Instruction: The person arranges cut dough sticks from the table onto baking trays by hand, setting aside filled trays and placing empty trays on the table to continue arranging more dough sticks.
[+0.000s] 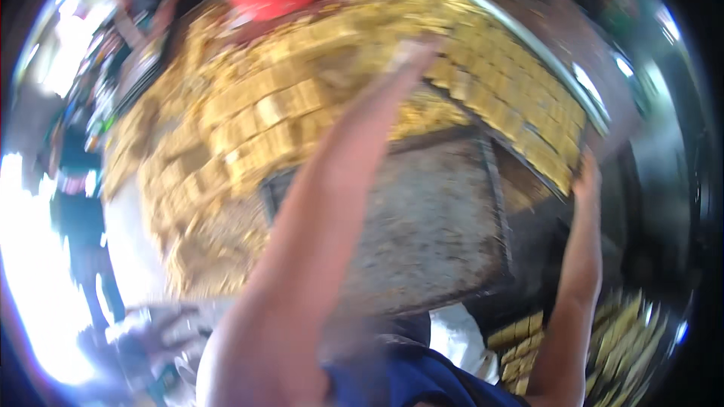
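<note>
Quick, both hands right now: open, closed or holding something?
Left hand: too blurred to tell.
Right hand: at the edge of the filled tray, grip unclear.

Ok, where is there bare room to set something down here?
Mainly on the specked grey tray, between the left forearm and the tray's dark right rim. It is crowded with stacked yellow blocks beyond and left of the tray, and with packed block rows beside the right hand.
</note>
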The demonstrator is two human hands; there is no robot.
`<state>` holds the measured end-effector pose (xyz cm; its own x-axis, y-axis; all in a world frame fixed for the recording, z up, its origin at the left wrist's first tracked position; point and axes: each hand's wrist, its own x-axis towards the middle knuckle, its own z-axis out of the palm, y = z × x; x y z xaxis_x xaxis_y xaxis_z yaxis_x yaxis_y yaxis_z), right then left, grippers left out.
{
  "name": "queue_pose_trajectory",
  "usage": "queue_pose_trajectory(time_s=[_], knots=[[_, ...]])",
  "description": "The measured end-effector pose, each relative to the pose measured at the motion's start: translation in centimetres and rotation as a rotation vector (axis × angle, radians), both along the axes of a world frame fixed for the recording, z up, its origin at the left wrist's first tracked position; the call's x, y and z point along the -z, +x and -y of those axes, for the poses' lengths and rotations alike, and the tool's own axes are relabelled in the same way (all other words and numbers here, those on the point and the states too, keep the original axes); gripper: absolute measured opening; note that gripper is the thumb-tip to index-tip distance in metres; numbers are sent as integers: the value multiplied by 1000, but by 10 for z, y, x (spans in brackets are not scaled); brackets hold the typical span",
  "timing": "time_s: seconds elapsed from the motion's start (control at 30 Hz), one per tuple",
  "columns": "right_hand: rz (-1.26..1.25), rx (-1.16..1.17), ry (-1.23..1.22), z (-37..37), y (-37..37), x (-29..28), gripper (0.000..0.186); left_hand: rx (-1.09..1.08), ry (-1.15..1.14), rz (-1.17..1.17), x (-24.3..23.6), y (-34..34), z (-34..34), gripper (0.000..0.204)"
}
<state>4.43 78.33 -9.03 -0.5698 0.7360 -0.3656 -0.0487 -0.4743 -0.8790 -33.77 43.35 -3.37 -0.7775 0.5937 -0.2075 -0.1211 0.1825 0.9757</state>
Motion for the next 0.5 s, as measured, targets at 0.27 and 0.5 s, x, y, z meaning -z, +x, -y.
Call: queue_pose_trajectory(time_s=[0.27,0.5], knots=[[387,7,825,38,80,-11,55,92,-200,-581,-53,119,204,48],[661,-377,790,239,85,-30,59,-152,-491,-155,-45,271,415,55]])
